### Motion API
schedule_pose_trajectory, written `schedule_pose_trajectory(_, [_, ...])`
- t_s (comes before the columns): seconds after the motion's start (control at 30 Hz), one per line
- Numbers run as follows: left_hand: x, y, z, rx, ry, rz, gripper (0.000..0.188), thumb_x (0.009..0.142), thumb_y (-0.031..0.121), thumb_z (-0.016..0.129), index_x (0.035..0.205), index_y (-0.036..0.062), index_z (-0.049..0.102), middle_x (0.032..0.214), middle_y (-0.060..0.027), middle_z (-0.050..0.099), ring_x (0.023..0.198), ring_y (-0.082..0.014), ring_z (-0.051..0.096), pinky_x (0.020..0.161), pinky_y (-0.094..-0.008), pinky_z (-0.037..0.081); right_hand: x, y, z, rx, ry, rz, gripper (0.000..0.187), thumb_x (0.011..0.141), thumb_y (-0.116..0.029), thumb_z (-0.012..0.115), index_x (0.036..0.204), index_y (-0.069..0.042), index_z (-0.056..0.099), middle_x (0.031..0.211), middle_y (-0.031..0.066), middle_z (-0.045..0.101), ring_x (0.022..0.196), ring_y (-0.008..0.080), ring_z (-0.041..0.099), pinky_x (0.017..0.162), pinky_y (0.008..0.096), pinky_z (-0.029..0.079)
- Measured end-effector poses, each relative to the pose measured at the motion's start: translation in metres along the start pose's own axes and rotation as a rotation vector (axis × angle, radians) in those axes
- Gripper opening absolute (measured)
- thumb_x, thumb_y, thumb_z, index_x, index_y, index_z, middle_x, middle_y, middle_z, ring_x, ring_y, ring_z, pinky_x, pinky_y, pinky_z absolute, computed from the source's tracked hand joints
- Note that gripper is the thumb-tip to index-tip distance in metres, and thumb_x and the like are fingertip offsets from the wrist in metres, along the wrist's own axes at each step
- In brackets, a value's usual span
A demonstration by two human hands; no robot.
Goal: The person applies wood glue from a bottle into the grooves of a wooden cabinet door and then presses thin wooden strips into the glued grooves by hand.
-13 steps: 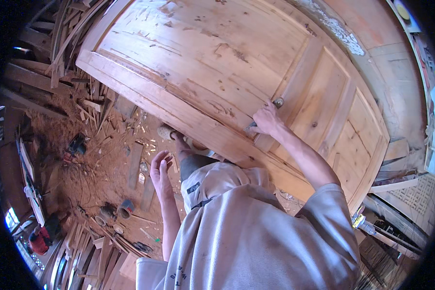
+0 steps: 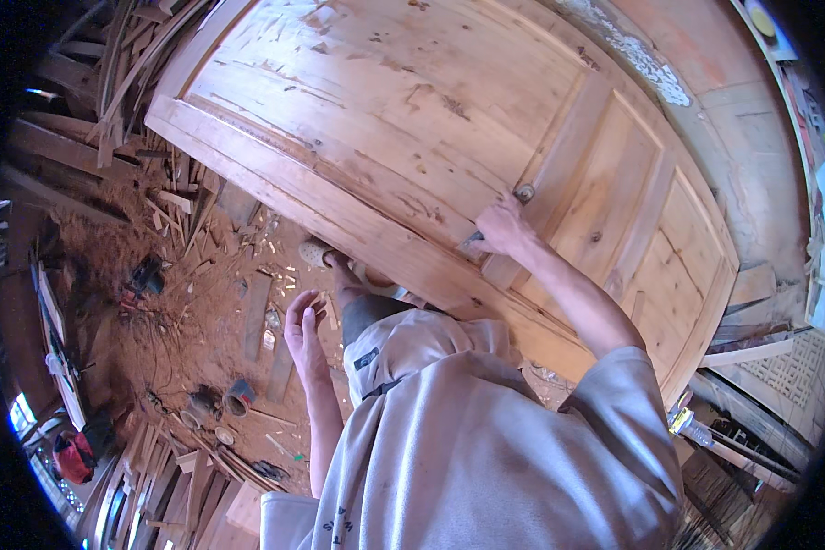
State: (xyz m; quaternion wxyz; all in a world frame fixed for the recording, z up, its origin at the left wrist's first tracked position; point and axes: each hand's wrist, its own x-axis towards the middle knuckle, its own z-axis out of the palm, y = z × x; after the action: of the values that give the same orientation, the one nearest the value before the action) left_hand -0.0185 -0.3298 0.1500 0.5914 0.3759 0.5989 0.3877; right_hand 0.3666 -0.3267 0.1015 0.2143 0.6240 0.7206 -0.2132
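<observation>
A large pale wooden panelled door (image 2: 367,119) lies flat in front of me, with knots and dark rough patches on its face. My right hand (image 2: 506,225) is closed around a small tool (image 2: 525,192) on the door, beside the joint between the big panel and a cross rail. A round metal end shows past my fingers on the far side and a greyish end on the near side; my fingers hide the rest, so its kind is unclear. My left hand (image 2: 305,328) hangs in the air left of my waist, fingers loosely bent and apart, holding nothing.
Scrap wood strips (image 2: 179,206) are piled at the far left, and more planks (image 2: 147,486) stand at the lower left. Sawdust and offcuts cover the floor (image 2: 192,312), where a bucket-like container (image 2: 239,397) sits. A person in red (image 2: 73,456) is at the lower left edge.
My right hand and the tool have shifted slightly left along the door. My left hand has barely moved. The person in red at the far lower left has changed posture.
</observation>
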Motion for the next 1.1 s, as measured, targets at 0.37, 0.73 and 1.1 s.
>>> schedule_pose_trajectory(0.37, [-0.003, 0.000, 0.003, -0.007, -0.007, 0.005, 0.030, 0.095, 0.017, 0.050, 0.120, 0.0003, 0.054, 0.117, -0.0098, 0.060, 0.103, -0.0185, 0.059, 0.090, -0.0311, 0.046, 0.017, -0.008, -0.004, -0.084, 0.012, -0.026, 0.048, 0.070, -0.057, 0.070, 0.070, -0.010, 0.072, 0.071, 0.0119, 0.068, 0.081, 0.0292, 0.066, 0.102, 0.0462, 0.031])
schedule_pose_trajectory(0.73, [-0.002, 0.000, -0.003, -0.025, 0.024, -0.003, 0.029, 0.096, 0.016, 0.048, 0.119, 0.0005, 0.055, 0.117, -0.0096, 0.060, 0.103, -0.0184, 0.059, 0.089, -0.0306, 0.046, 0.029, -0.017, -0.007, -0.225, -0.023, -0.156, 0.051, 0.070, -0.063, 0.065, 0.071, -0.012, 0.073, 0.069, 0.0079, 0.069, 0.076, 0.0262, 0.066, 0.101, 0.0437, 0.030])
schedule_pose_trajectory(1.1, [0.007, 0.007, 0.001, -0.004, -0.011, 0.007, 0.029, 0.096, 0.016, 0.050, 0.119, 0.0004, 0.055, 0.115, -0.0092, 0.060, 0.102, -0.0167, 0.059, 0.089, -0.0299, 0.047, 0.019, -0.009, -0.009, -0.214, -0.037, -0.123, 0.044, 0.068, -0.054, 0.070, 0.069, -0.010, 0.072, 0.072, 0.0091, 0.069, 0.084, 0.0275, 0.066, 0.102, 0.0446, 0.031])
